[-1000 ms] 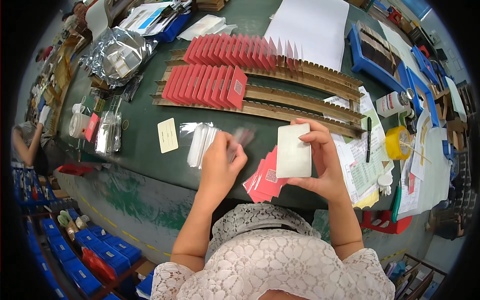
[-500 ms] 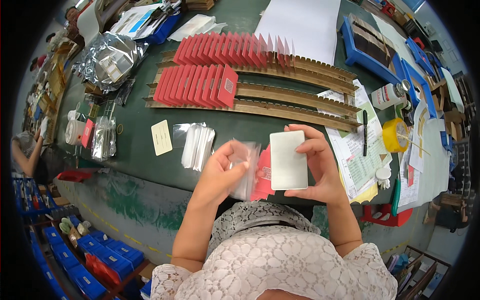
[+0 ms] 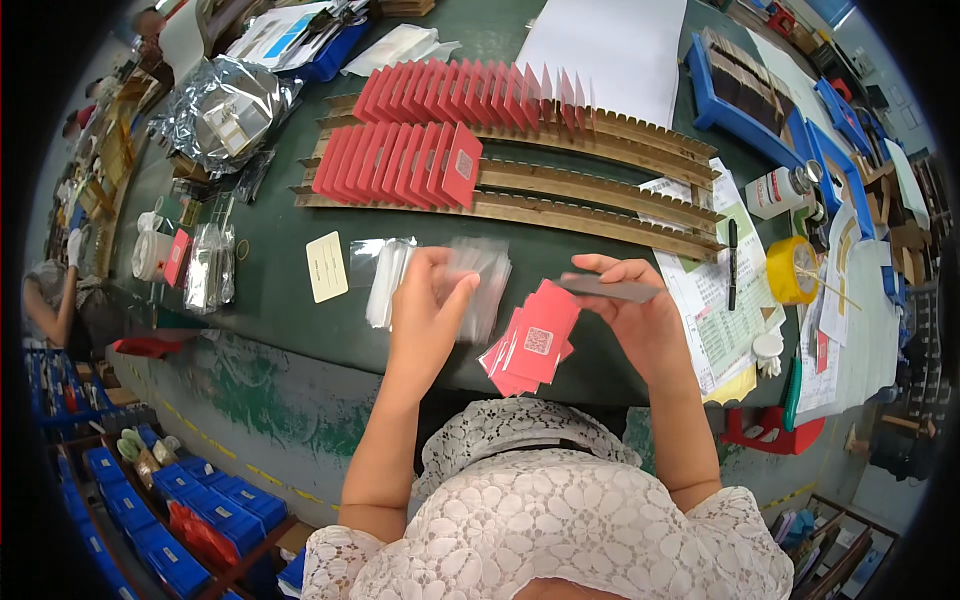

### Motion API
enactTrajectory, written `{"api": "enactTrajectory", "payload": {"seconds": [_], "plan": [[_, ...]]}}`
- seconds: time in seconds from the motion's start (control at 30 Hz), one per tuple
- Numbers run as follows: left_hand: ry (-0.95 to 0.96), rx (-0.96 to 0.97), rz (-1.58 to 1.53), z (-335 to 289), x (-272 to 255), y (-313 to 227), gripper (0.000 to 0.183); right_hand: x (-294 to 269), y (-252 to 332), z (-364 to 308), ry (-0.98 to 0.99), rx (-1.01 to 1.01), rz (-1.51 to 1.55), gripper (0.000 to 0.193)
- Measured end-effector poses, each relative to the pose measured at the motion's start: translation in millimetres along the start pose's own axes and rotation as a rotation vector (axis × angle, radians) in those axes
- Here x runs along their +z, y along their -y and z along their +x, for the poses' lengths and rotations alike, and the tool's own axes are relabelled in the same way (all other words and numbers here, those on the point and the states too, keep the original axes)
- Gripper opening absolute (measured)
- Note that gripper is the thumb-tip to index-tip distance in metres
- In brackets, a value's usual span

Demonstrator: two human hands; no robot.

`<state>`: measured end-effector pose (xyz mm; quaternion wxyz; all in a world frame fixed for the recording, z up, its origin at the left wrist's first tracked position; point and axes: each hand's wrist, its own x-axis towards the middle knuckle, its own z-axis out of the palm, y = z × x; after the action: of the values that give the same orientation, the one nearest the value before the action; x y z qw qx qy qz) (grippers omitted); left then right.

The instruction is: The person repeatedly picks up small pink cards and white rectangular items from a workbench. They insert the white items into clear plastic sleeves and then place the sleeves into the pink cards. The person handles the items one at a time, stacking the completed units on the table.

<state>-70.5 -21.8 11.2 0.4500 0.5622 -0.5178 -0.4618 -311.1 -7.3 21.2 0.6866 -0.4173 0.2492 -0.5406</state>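
Note:
My left hand (image 3: 425, 315) pinches some clear plastic sleeves (image 3: 483, 290), which are blurred by motion. Beside it lies a stack of clear sleeves (image 3: 384, 285) on the green table. My right hand (image 3: 640, 315) is closed on a grey card (image 3: 612, 289), tilted so that it shows nearly edge-on. Between the two hands, a loose fan of red cards (image 3: 540, 340) in clear sleeves rests near the table's front edge, the top one bearing a square code. A cream card (image 3: 325, 267) lies to the left.
Slotted wooden racks (image 3: 600, 190) hold rows of upright red cards (image 3: 400, 165) beyond my hands. Right of them are printed sheets (image 3: 715, 330), a black pen (image 3: 732, 265), yellow tape (image 3: 790, 270) and a bottle (image 3: 770, 193). A co-worker's arm (image 3: 62, 310) shows at far left.
My left hand has moved away and slightly left with the sleeves, uncovering the red cards. My right hand has tipped its card from face-up to nearly edge-on.

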Motion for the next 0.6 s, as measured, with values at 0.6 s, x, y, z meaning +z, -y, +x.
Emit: {"api": "enactTrajectory", "payload": {"seconds": [0.6], "plan": [[0.158,-0.458,-0.846,-23.2,6.0,-23.3,0.034,15.0,1.6,-8.9,-0.341,0.13,-0.212,0.022]]}}
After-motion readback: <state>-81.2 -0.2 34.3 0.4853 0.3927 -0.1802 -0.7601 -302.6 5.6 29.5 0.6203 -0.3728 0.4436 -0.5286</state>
